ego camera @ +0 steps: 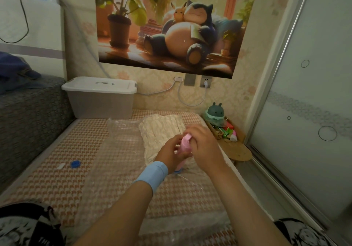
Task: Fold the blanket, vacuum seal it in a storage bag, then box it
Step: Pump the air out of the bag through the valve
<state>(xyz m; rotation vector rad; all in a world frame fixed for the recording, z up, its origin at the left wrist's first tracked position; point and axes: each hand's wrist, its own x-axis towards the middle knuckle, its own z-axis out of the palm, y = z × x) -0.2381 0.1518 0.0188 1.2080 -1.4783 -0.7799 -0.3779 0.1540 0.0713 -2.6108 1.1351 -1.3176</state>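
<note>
Item: pink pump (185, 144), upright, its foot on the blue valve (178, 171) of the clear storage bag (122, 146). Your left hand (171, 151), with a blue band (152, 173) at the wrist, curled its fingers round the pump's barrel. Your right hand (202, 146) closed over the pump's top end.
Blanket (162, 131): cream, folded, lay inside the bag on the checked mat (57, 179), just beyond your hands.
Blue cap (75, 163) and small white clip (61, 166): loose on the mat left of the bag, just beside each other.
Storage box (101, 101): white lid (99, 84) on, stood at the mat's far-left corner.
</note>
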